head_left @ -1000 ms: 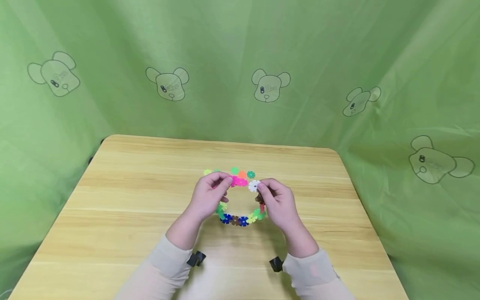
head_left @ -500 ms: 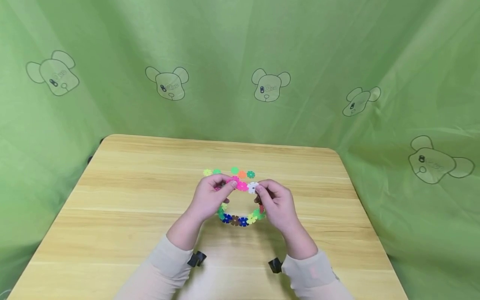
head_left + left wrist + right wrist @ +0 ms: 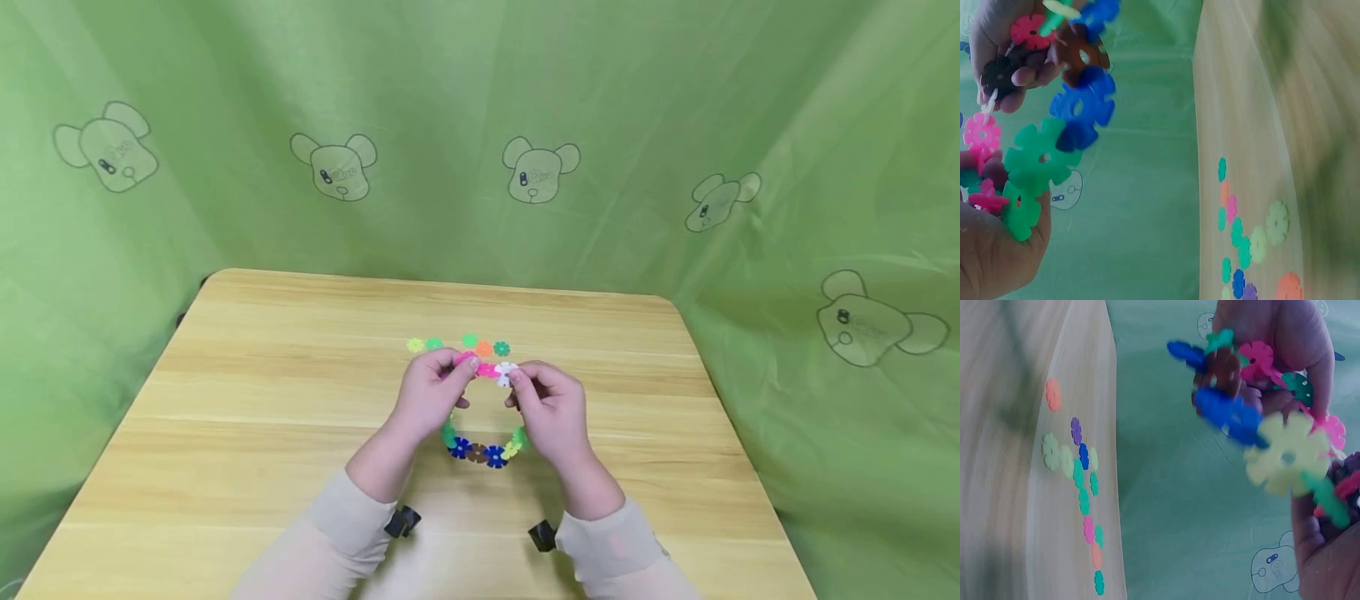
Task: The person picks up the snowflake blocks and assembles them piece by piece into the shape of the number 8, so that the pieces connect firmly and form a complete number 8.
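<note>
A: Head view?
B: L hand pinches pink discs, R hand pinches white disc; rest of chain hangs betw. them, above table.
A: Step?
B: Prob. joining white to pink; next calls for a firm, straight push, IMO.
A: L wrist?
B: White's edge-on, against pink. Loose discs on table.
A: R wrist?
B: Chain's pale yellow disc up close. No containers, any view.
</note>
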A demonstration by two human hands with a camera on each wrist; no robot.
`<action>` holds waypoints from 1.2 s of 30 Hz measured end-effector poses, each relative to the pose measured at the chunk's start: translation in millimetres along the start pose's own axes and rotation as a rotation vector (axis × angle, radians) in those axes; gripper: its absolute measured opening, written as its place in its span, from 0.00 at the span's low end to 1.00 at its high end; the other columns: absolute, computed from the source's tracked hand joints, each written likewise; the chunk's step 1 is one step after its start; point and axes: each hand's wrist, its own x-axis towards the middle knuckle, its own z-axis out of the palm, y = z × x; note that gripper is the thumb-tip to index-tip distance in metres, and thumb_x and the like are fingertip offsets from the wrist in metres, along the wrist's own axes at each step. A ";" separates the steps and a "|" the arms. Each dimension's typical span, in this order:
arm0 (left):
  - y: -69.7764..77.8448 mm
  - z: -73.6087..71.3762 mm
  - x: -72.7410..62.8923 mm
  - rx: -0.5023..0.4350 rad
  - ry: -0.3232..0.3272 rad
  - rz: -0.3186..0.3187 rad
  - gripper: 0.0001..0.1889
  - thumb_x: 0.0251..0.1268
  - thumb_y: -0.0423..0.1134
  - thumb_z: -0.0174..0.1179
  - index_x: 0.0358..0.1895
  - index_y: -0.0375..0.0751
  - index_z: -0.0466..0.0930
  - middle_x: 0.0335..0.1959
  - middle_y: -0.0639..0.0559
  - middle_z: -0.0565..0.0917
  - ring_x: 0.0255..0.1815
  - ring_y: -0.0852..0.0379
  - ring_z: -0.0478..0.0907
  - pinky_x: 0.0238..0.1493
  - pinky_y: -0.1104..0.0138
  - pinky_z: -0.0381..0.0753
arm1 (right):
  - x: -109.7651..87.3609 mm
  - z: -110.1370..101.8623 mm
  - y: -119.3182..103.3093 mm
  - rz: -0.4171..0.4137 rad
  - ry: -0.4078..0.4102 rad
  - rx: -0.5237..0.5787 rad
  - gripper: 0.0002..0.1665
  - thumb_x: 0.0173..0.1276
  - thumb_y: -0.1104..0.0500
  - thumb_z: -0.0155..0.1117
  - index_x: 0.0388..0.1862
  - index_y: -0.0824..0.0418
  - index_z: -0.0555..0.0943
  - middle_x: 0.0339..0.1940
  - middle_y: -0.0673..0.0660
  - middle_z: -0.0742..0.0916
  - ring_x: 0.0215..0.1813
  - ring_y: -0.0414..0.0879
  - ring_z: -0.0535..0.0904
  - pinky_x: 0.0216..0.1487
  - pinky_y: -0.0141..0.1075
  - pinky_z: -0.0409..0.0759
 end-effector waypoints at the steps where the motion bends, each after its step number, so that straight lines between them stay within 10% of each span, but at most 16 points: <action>1: 0.3 -1.2 -0.1 0.002 -0.010 -0.019 0.13 0.80 0.36 0.60 0.38 0.29 0.85 0.29 0.47 0.78 0.28 0.57 0.77 0.31 0.61 0.89 | 0.6 -1.3 0.0 0.029 -0.004 -0.001 0.08 0.75 0.75 0.62 0.36 0.74 0.86 0.28 0.63 0.87 0.24 0.41 0.82 0.27 0.31 0.85; 8: -4.8 -15.6 2.0 0.004 -0.113 -0.103 0.18 0.86 0.43 0.51 0.61 0.31 0.79 0.46 0.41 0.86 0.38 0.54 0.83 0.44 0.56 0.89 | 6.4 -14.9 -1.3 0.220 0.101 0.063 0.10 0.78 0.72 0.59 0.37 0.77 0.84 0.24 0.52 0.86 0.24 0.39 0.82 0.19 0.28 0.79; 14: -7.9 -21.6 1.1 0.033 -0.187 -0.089 0.15 0.76 0.36 0.65 0.57 0.29 0.81 0.43 0.42 0.88 0.37 0.56 0.84 0.40 0.63 0.87 | 11.4 -22.5 0.3 0.326 0.200 0.198 0.13 0.81 0.70 0.56 0.40 0.79 0.82 0.31 0.52 0.91 0.26 0.39 0.85 0.22 0.29 0.82; 22: -4.7 -24.9 1.4 0.040 -0.124 -0.045 0.16 0.74 0.33 0.65 0.60 0.29 0.82 0.41 0.40 0.90 0.38 0.52 0.88 0.39 0.66 0.87 | 13.3 -32.7 1.4 0.307 0.068 0.153 0.12 0.80 0.70 0.57 0.40 0.82 0.80 0.32 0.54 0.92 0.27 0.40 0.86 0.26 0.32 0.86; 28: -10.8 -24.8 -1.0 -0.005 -0.259 -0.154 0.29 0.72 0.36 0.68 0.71 0.28 0.71 0.63 0.31 0.82 0.53 0.42 0.87 0.44 0.54 0.90 | 18.2 -36.2 0.8 0.310 0.148 0.211 0.12 0.83 0.67 0.57 0.39 0.71 0.84 0.34 0.53 0.92 0.25 0.39 0.85 0.27 0.31 0.85; 36: -22.1 -17.5 -4.3 -0.010 -0.383 -0.087 0.15 0.64 0.27 0.73 0.52 0.29 0.81 0.45 0.40 0.90 0.42 0.52 0.89 0.38 0.62 0.88 | 22.7 -30.9 1.6 0.312 0.153 0.244 0.15 0.85 0.64 0.54 0.44 0.77 0.81 0.37 0.54 0.92 0.29 0.41 0.87 0.31 0.32 0.87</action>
